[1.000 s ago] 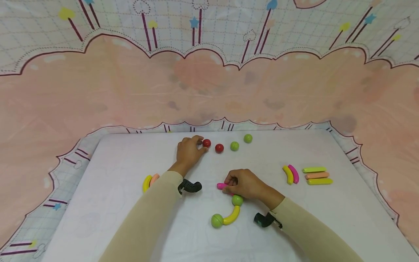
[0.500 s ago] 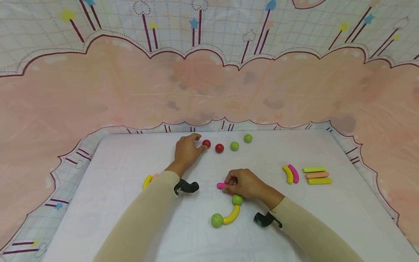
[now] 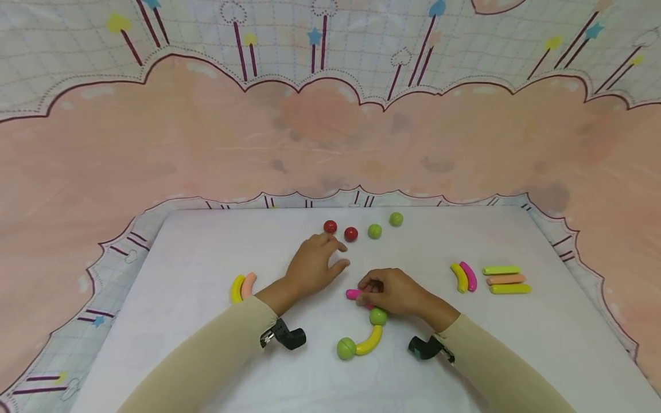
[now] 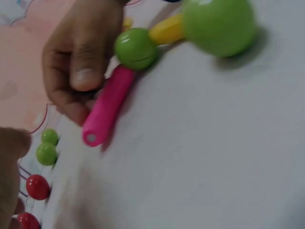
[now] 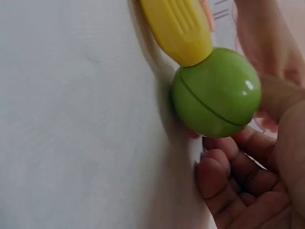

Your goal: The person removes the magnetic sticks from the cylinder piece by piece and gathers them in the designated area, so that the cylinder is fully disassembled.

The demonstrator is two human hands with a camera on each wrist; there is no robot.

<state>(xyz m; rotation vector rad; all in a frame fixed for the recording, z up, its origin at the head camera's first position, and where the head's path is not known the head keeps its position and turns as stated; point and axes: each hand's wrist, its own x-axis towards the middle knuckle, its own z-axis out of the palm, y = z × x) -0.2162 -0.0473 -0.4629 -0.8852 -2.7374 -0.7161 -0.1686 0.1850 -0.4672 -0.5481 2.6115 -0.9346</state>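
Between the thumb and fingers of my right hand is a pink curved rod, pinched close over the white table. One end of it meets a green ball. From that ball a yellow curved rod runs to a second green ball, nearer the person; together they form a chain. My left hand holds nothing, its fingers spread and pointing right. It hovers just in front of two red balls, to the left of the right hand. In the right wrist view, a green ball hides the pink rod.
Two loose green balls lie right of the red ones at the back. Yellow and pink curved rods and several straight rods lie on the right. Yellow and peach curved rods sit beside the left forearm.
My left hand has drawn away from the left red ball, coming toward the person and right, without the ball. The right hand keeps its pinch on the pink rod.
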